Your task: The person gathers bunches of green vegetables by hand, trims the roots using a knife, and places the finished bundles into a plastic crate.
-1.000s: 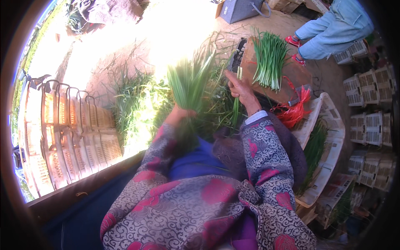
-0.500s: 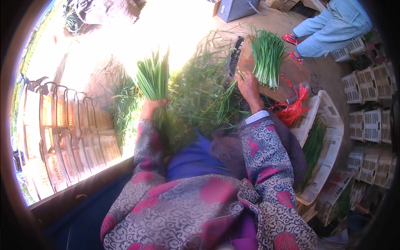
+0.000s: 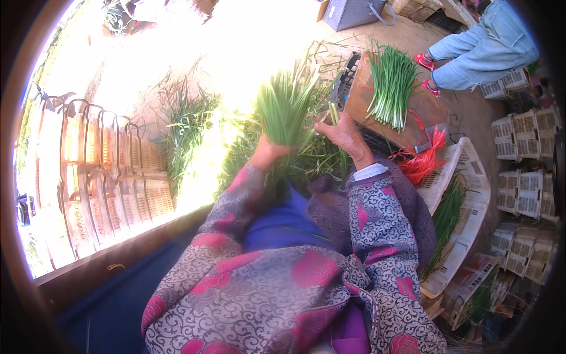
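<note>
My left hand (image 3: 273,151) is closed round an upright bunch of green chives (image 3: 284,112), its leaves fanning away from me and a little blurred. Beside it on the right, my right hand (image 3: 349,138) has its thumb toward that bunch and is closed on a few chive stalks (image 3: 333,113), whose ends stick out above and below the hand. A neat pile of chives (image 3: 391,82) with pale lower ends lies on a brown board (image 3: 361,97) beyond my right hand. Loose chive leaves (image 3: 312,162) spread beneath and around both hands.
Red plastic ties (image 3: 421,154) lie at the board's near edge. A white crate (image 3: 471,194) holding greens stands right of my arm. Stacked crates line the left (image 3: 141,171) and right (image 3: 527,130). Someone in jeans (image 3: 483,50) stands beyond the board; a grey bag (image 3: 348,13) is behind.
My left hand has brought its chive bunch to the right, close to my right hand. The right hand has come slightly nearer and turned its thumb toward the bunch. The view has shifted a little.
</note>
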Available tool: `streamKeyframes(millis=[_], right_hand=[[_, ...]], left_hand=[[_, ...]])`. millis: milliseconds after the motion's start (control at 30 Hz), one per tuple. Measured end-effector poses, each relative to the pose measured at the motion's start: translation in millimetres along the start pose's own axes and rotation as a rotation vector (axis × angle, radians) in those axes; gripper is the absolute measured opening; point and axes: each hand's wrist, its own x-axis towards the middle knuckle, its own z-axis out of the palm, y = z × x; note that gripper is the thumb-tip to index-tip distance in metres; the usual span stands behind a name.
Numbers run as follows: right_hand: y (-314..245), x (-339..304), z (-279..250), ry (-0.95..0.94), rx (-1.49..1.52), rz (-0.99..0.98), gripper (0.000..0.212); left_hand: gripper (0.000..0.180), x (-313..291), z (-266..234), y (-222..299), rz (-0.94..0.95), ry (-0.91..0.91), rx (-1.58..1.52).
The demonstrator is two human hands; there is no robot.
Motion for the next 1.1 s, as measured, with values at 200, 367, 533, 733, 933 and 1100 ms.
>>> streamKeyframes(millis=[200,367,533,733,933,1100], right_hand=[[-27,-15,-24,-0.177,0.585,0.077,0.033],[-16,-12,-17,0.08,0.1,0.038,0.029],[-5,2,23,0.02,-0.186,0.0,0.03],[-28,-23,-14,-0.189,0.31,0.075,0.02],[-23,-39,-37,-0.276,0.117,-0.032,0.021],[2,-16,0,0.173,-0.288,0.017,0.039]], left_hand=[[0.032,-13,-15,33,-0.023,0.15,-0.138],[0.03,0,-28,8,-0.068,0.182,0.023],[0.032,-7,-10,16,-0.017,0.155,-0.149],[0.03,-10,-21,27,-0.036,0.206,0.163],[0.024,-7,-34,-2,-0.076,0.291,-0.168],[0.026,-1,-31,-6,0.053,0.149,-0.114]])
